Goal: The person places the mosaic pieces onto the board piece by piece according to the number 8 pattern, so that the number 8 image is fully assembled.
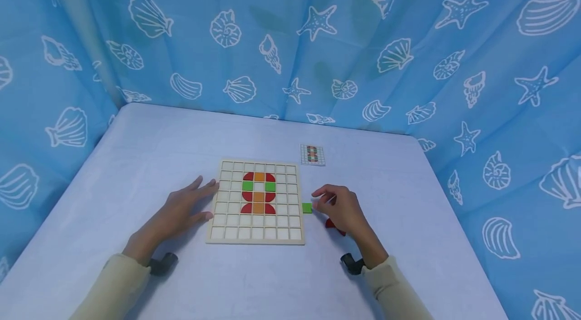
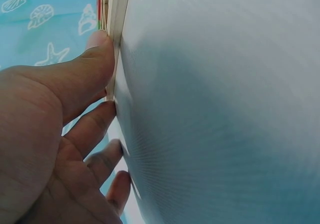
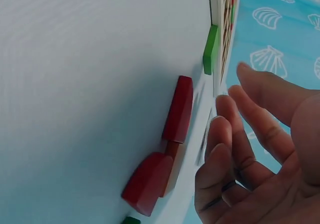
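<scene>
A square wooden grid board [image 1: 254, 241] lies on the table with red, orange and green tiles set in its middle cells. Against its left edge rests my left hand [image 1: 181, 211], thumb and fingers spread; the left wrist view shows the thumb [image 2: 92, 66] touching the frame. To the right of the board hovers my right hand [image 1: 344, 209], its bent thumb and fingers apart with nothing between them. Close to those fingertips, a loose green tile [image 1: 307, 208] lies by the board's right edge. Beneath the hand are red pieces [image 3: 178, 109], partly hidden in the head view.
A small card [image 1: 312, 154] printed with a coloured grid pattern lies beyond the board's upper right corner. An orange-brown piece [image 3: 173, 169] and a dark green one [image 3: 131, 220] lie near the red pieces. A blue shell-patterned curtain [image 1: 290, 48] hangs behind the white table.
</scene>
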Tool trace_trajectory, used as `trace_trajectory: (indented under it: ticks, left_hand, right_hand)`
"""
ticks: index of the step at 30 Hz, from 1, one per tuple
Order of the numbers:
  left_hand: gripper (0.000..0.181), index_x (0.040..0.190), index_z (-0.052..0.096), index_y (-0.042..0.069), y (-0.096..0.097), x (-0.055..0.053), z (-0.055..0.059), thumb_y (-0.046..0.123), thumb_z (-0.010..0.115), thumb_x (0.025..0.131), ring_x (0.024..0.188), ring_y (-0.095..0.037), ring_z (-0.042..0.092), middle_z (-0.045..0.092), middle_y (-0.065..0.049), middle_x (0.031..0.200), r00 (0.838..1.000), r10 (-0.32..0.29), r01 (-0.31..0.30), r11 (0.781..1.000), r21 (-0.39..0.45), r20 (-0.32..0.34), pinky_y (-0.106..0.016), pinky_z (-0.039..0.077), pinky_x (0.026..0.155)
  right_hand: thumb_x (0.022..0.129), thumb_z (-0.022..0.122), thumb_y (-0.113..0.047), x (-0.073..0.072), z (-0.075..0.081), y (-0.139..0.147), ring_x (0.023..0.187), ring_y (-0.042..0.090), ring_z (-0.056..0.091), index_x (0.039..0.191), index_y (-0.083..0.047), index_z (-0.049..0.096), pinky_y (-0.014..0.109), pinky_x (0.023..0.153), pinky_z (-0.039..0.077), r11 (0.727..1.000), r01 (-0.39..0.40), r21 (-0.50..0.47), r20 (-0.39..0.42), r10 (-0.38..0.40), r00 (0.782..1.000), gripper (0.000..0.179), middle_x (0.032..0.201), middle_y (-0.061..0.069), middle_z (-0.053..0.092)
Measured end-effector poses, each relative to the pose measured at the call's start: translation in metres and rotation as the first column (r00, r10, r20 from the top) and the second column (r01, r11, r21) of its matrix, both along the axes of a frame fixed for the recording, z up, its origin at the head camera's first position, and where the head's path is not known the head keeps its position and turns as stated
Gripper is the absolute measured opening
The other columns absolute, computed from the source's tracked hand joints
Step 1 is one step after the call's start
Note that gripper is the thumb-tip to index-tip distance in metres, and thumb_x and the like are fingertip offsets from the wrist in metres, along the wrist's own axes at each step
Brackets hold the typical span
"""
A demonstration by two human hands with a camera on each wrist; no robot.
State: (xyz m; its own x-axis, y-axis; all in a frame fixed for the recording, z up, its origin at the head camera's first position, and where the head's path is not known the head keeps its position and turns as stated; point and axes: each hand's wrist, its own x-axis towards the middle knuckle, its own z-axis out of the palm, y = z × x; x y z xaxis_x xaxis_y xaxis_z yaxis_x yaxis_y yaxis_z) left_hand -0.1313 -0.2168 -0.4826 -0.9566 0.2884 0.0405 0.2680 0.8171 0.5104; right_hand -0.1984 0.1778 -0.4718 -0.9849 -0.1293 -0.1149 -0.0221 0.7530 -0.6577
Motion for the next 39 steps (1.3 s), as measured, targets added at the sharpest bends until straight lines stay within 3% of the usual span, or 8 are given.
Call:
trace_trajectory:
  ticks: [4, 7, 15, 22, 27, 39]
  left_hand:
    - [0.077, 0.160, 0.046, 0.008, -0.001, 0.000, -0.002, 0.020, 0.082, 0.093, 0.158, -0.052, 0.031, 0.045, -0.017, 0.166, 1.000, 0.004, -0.004, 1.000, 0.003, 0.008, -0.075, 0.034, 0.119]
    - [0.077, 0.161, 0.046, 0.008, -0.002, 0.000, -0.005, 0.020, 0.082, 0.093, 0.157, -0.052, 0.031, 0.046, -0.018, 0.166, 1.000, 0.004, -0.004, 1.000, 0.003, 0.007, -0.075, 0.035, 0.119]
    - [0.078, 0.160, 0.047, 0.008, -0.002, 0.002, -0.004, 0.019, 0.083, 0.092, 0.158, -0.052, 0.031, 0.046, -0.017, 0.166, 1.000, 0.015, -0.015, 1.000, 0.010, 0.005, -0.074, 0.034, 0.119]
    - [0.077, 0.161, 0.046, 0.010, -0.001, 0.001, -0.001, 0.021, 0.082, 0.094, 0.159, -0.051, 0.029, 0.045, -0.016, 0.167, 0.999, 0.023, -0.023, 1.000, 0.011, 0.027, -0.075, 0.032, 0.120]
    - [0.076, 0.160, 0.047, 0.010, -0.002, 0.001, -0.002, 0.021, 0.082, 0.093, 0.158, -0.051, 0.030, 0.046, -0.016, 0.166, 1.000, 0.017, -0.017, 1.000, 0.015, 0.019, -0.076, 0.033, 0.119]
    - [0.077, 0.160, 0.048, 0.010, -0.001, 0.000, -0.003, 0.021, 0.083, 0.093, 0.158, -0.051, 0.030, 0.047, -0.016, 0.166, 1.000, 0.005, -0.005, 1.000, 0.021, 0.001, -0.076, 0.034, 0.119]
  right_hand:
    - [0.088, 0.088, -0.013, 0.001, -0.003, -0.003, 0.065, 0.022, 0.060, 0.111, -0.022, 0.081, 0.031, 0.051, 0.052, 1.000, -0.012, -0.002, 0.048, 0.012, 0.999, 0.026, 0.092, 0.001, 0.068]
    - [0.086, 0.088, -0.011, 0.002, -0.006, -0.008, 0.062, 0.020, 0.059, 0.108, -0.021, 0.081, 0.030, 0.050, 0.052, 1.000, -0.030, 0.010, 0.039, 0.029, 0.999, 0.024, 0.089, 0.001, 0.067]
    - [0.084, 0.089, -0.006, 0.004, -0.009, -0.016, 0.077, 0.018, 0.058, 0.094, -0.021, 0.074, 0.029, 0.067, 0.047, 0.997, -0.067, 0.036, -0.039, 0.068, 0.997, 0.024, 0.085, -0.001, 0.066]
    - [0.085, 0.088, -0.003, 0.007, -0.003, -0.019, 0.075, 0.017, 0.059, 0.091, -0.019, 0.074, 0.025, 0.065, 0.050, 0.997, -0.034, -0.069, -0.090, 0.028, 0.996, 0.022, 0.083, 0.001, 0.066]
    - [0.085, 0.089, -0.005, 0.013, 0.003, -0.032, 0.077, 0.017, 0.061, 0.093, -0.020, 0.075, 0.023, 0.065, 0.053, 0.989, -0.031, -0.142, -0.073, 0.021, 0.997, 0.021, 0.085, 0.000, 0.068]
    - [0.091, 0.086, -0.012, 0.029, 0.004, -0.083, 0.078, 0.015, 0.064, 0.099, -0.020, 0.077, 0.020, 0.071, 0.057, 0.957, -0.185, -0.225, -0.055, 0.177, 0.983, 0.015, 0.088, -0.004, 0.071]
